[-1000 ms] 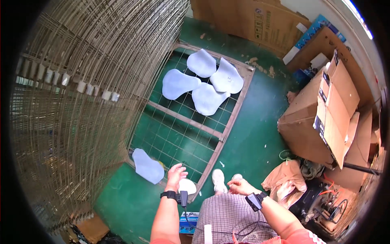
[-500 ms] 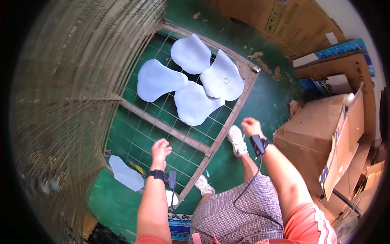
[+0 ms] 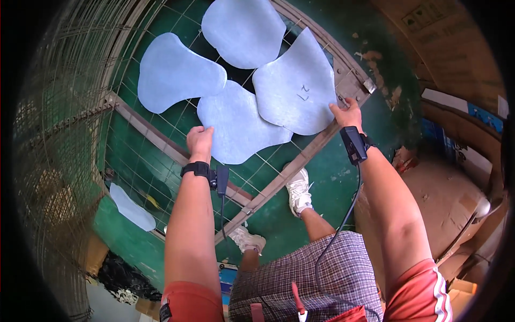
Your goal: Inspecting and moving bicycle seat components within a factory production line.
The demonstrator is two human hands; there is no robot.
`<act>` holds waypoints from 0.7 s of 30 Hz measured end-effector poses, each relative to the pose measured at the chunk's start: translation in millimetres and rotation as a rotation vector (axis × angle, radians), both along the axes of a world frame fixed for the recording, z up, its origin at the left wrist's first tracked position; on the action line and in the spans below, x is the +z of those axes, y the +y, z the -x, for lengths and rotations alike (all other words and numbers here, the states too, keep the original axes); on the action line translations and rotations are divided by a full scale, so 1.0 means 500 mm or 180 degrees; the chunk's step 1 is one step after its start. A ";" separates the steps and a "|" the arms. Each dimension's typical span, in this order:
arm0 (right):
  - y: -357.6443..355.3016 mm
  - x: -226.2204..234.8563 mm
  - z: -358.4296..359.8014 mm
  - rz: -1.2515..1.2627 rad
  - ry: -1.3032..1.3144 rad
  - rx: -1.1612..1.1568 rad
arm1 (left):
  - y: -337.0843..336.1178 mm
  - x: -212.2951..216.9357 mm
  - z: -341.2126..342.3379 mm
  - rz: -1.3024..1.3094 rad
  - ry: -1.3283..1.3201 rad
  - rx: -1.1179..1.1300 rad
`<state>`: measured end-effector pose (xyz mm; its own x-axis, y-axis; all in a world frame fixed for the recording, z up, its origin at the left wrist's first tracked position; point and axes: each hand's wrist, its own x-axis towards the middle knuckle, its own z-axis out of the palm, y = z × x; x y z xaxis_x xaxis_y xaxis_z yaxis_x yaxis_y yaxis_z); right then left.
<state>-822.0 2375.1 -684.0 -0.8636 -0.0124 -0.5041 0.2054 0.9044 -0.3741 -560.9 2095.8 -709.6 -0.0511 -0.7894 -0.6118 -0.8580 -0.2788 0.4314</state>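
Several flat, rounded, pale blue cut pieces lie on a metal wire-mesh rack (image 3: 308, 155). My left hand (image 3: 200, 141) is at the left edge of the near piece (image 3: 241, 126), fingers curled and thumb on that edge; the fingertips are partly hidden. My right hand (image 3: 348, 114) reaches the right piece (image 3: 295, 80), which bears a dark handwritten mark and overlaps the near piece. The right thumb touches its edge, while the fingers stay apart from the thumb, over the rack's frame. Beyond lie a left piece (image 3: 174, 75) and a far piece (image 3: 244, 32).
Another pale blue piece (image 3: 131, 208) lies apart at the lower left. Upright wire-mesh panels (image 3: 48, 134) crowd the left side. Cardboard boxes (image 3: 429, 204) stand on the right. My white shoes (image 3: 298, 192) are on the green floor beside the rack.
Both hands have moved forward to the pieces, the left to the near piece's edge and the right to the marked piece's edge. The view has come closer to the rack.
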 end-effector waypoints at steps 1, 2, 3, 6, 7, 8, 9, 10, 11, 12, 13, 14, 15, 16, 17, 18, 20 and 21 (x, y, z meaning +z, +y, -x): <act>-0.005 -0.003 0.007 0.0112 -0.0038 0.0028 | -0.004 -0.002 0.004 0.0358 -0.0272 -0.0217; -0.013 -0.005 0.012 0.0234 -0.0081 0.0054 | -0.011 0.001 0.004 0.0371 -0.0289 -0.0202; -0.027 -0.006 0.017 0.0259 -0.0102 0.0068 | -0.020 0.008 0.001 0.0148 -0.0140 -0.0200; -0.055 -0.004 0.018 0.0322 -0.0392 0.0138 | 0.017 0.045 0.009 -0.0442 0.0653 0.0257; -0.060 -0.002 0.016 0.0224 -0.0118 0.0005 | 0.047 0.070 0.017 -0.0780 0.1307 0.0706; -0.070 0.001 0.010 0.0149 0.0141 -0.0128 | 0.064 0.098 0.011 -0.0935 0.1426 0.0848; -0.064 -0.004 0.015 0.0133 0.0156 -0.0114 | 0.096 0.123 0.008 -0.0978 0.1696 0.1010; -0.054 -0.015 0.023 0.0300 -0.0005 -0.0207 | 0.128 0.144 -0.002 -0.1019 0.1975 0.1171; -0.054 -0.019 0.022 0.0503 -0.0205 -0.0306 | 0.148 0.169 -0.030 -0.0994 0.2010 0.1358; -0.055 -0.012 0.019 0.0518 -0.0225 -0.0293 | 0.167 0.190 -0.065 -0.0971 0.2040 0.1553; -0.044 0.003 0.025 0.0895 -0.0617 -0.0434 | 0.194 0.199 -0.093 -0.0963 0.2069 0.1871; -0.038 0.020 0.026 0.1291 -0.1039 -0.0578 | 0.213 0.215 -0.126 -0.0922 0.2075 0.2185; -0.027 0.039 0.030 0.1503 -0.0973 -0.0603 | 0.234 0.220 -0.155 -0.0933 0.2075 0.2215; -0.043 0.088 0.019 0.1612 -0.1010 -0.0814 | 0.247 0.228 -0.196 -0.0825 0.2007 0.2621; -0.039 0.118 0.020 0.1753 -0.0951 -0.0816 | 0.266 0.228 -0.232 -0.0735 0.1954 0.3025; -0.033 0.154 0.020 0.2010 -0.0928 -0.0771 | 0.293 0.210 -0.274 -0.0725 0.1967 0.3057; -0.056 0.225 -0.009 0.2576 -0.0915 -0.0506 | 0.340 0.159 -0.369 -0.1100 0.2304 0.3424; -0.072 0.259 -0.029 0.2729 -0.0961 -0.0507 | 0.361 0.144 -0.391 -0.1072 0.2298 0.3455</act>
<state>-807.3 2339.0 -554.4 -0.7204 -0.3779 -0.5815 0.5014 0.2954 -0.8132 -365.5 2276.5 -637.8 0.1084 -0.4541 -0.8843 0.2506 -0.8484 0.4664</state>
